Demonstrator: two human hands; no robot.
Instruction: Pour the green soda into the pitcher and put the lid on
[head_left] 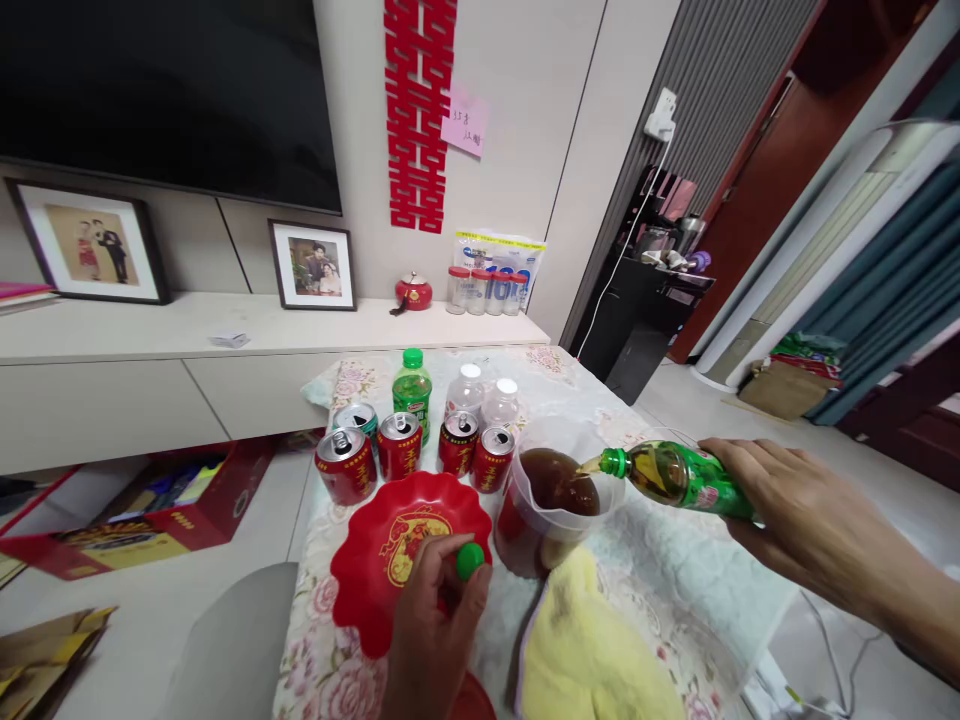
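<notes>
My right hand (pixel 780 500) grips a green-labelled plastic drink bottle (pixel 675 474), tilted on its side with the mouth pointing left. Amber liquid runs from it into a translucent plastic pitcher (pixel 517 525), which holds dark brown liquid. Between the thumb and fingers of my left hand (pixel 439 610) is a green bottle cap (pixel 470 561). That hand is over the near right part of a red scalloped tray (pixel 360 570) with a gold design. Beside the pitcher lies a yellow cloth (pixel 592 640).
Several red drink cans (pixel 346 466) stand behind the tray, with an upright green-capped bottle (pixel 412 395) and two clear white-capped bottles (pixel 501 402) behind. All rest on a floral tablecloth (pixel 330 680). A low cabinet (pixel 90 400) runs along the wall; a red box (pixel 165 520) sits on the floor.
</notes>
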